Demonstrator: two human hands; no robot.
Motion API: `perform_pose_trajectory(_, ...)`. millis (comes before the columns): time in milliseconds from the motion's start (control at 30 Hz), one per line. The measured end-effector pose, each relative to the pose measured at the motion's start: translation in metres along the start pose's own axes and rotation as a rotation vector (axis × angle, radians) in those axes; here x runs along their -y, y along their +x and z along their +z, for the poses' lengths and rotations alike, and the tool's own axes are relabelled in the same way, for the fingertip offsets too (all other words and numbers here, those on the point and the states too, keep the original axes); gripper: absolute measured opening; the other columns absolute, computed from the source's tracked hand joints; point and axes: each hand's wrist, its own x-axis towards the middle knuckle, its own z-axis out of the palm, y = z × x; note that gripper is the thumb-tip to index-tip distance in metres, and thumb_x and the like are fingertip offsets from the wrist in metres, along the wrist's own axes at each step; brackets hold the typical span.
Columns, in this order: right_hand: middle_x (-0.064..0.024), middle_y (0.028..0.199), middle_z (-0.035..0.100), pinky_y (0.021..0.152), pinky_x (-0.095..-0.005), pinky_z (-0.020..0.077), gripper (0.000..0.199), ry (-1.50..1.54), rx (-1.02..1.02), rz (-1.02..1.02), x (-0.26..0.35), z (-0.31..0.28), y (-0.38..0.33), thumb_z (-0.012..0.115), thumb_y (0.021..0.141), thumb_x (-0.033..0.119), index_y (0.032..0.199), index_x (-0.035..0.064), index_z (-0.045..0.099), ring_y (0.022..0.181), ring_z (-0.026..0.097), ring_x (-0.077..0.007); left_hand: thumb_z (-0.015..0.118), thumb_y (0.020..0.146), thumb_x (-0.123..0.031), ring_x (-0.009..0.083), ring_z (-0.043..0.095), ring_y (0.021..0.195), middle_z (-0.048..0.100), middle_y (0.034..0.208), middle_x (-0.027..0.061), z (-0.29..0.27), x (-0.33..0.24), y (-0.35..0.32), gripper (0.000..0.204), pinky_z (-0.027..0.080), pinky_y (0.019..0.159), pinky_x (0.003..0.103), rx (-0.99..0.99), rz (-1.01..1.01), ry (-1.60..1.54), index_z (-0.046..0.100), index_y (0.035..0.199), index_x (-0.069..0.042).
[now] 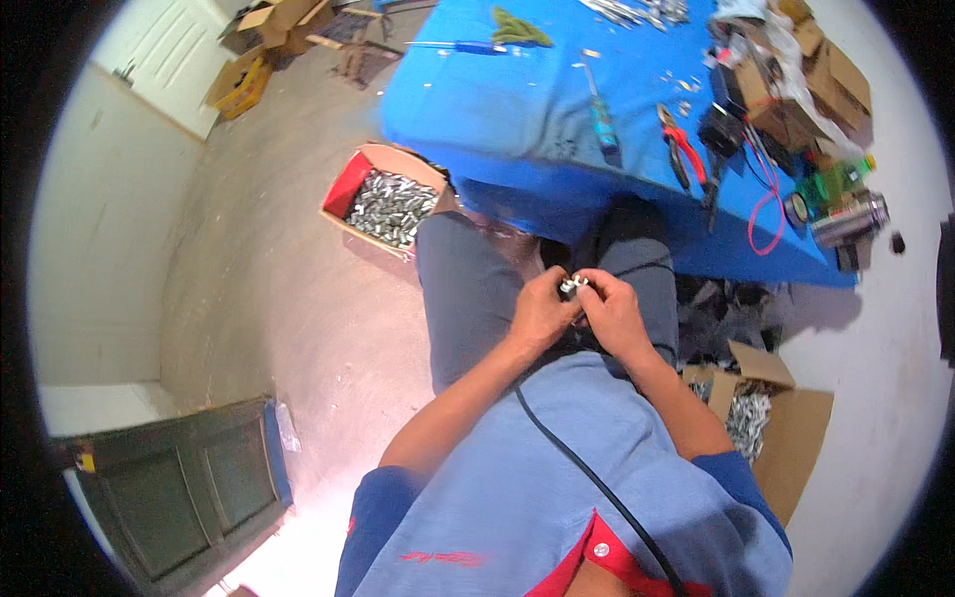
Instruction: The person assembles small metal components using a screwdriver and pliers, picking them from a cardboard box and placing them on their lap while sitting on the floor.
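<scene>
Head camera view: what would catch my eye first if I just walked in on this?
Likely the two hands meeting over the lap: the left hand and right hand pinch a small silvery metal part between them. Next, the bright blue table ahead, strewn with tools such as red-handled pliers. On the floor to the left sits an open cardboard box of shiny metal pieces.

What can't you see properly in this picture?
Head view only:
- Metal part: too small, and mostly covered by the left hand and right hand.
- Pieces in the left box: too small to tell apart.
- Right box: partly hidden by the right arm.
- Table: its far end is cut off by the top edge.
</scene>
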Motion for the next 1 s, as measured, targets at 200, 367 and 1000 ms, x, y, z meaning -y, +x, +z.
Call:
perform_pose_trajectory(200, -0.0024, 0.075, 0.065, 0.063, -0.0262, 0.0482, 0.021, -0.065, 0.101, 0.113, -0.009, 0.012, 0.017, 0.069, 0.086, 0.016, 0.098, -0.0003, 0.068, 0.068, 0.058, -0.0087, 0.073, 0.082, -0.034, 0.0464, 0.063, 0.083, 0.064, 0.086, 0.0267, 0.008, 0.027, 0.0, 0.038, 0.047, 0.067, 0.05, -0.021, -0.053, 0.076, 0.061, 0.085, 0.001)
perform_pose_trajectory(367, -0.0017, 0.075, 0.064, 0.06, -0.0247, 0.0461, 0.018, 0.079, 0.056, 0.233, -0.046, 0.014, 0.047, 0.07, 0.085, 0.015, 0.093, -0.0015, 0.07, 0.065, 0.056, -0.0077, 0.071, 0.083, -0.036, 0.0398, 0.065, 0.084, 0.067, 0.085, 0.0225, 0.003, 0.033, 0.012, 0.039, 0.051, 0.071, 0.044, 0.056, -0.173, 0.079, 0.063, 0.089, 0.001)
perform_pose_trajectory(1000, -0.0149, 0.111, 0.06, 0.063, -0.0321, 0.0561, 0.03, 0.63, 0.468, 0.588, 0.009, 0.181, 0.24, 0.055, 0.098, 0.024, 0.119, 0.0013, 0.052, 0.081, 0.068, -0.0236, 0.063, 0.09, -0.028, 0.0181, 0.06, 0.066, 0.065, 0.071, 0.013, -0.015, 0.098, 0.032, 0.034, 0.047, 0.061, 0.037, -0.041, -0.431, -0.376, 0.065, 0.086, 0.006)
